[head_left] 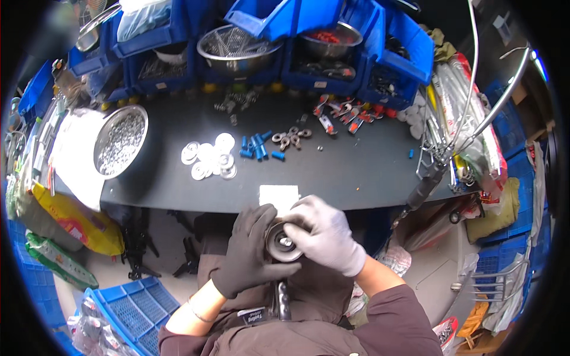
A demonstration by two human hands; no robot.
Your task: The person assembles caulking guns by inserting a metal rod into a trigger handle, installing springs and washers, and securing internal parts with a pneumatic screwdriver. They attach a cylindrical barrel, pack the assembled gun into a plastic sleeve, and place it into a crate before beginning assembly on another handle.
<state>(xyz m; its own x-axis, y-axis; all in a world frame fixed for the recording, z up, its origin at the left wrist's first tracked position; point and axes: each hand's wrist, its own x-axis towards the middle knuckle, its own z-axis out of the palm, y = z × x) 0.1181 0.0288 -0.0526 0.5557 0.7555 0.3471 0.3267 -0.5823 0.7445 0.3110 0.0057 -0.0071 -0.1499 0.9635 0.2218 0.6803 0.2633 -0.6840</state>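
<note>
In front of my lap I have a round, dark, cup-shaped metal part (284, 250) with a bright metal piece at its centre. My left hand (250, 252), in a dark grey glove, holds it from the left with the fingers bent behind its edge and the thumb below. From the right, my right hand (325, 234) in a light grey glove grips its upper rim, the thumb reaching over the opening. Below the hands a black handle-like piece (283, 301) shows; I cannot tell whether it joins the part. A white rectangular piece (279, 196) lies just beyond my fingers at the table edge.
On the dark table (332, 184) lie shiny discs (209, 156), blue sleeves (256, 146), metal rings (290, 138) and red-and-silver parts (344, 111). A steel bowl (142, 141) of small metal parts stands left. Blue bins (404, 56) line the back; a screwdriver-like tool (426, 188) hangs right.
</note>
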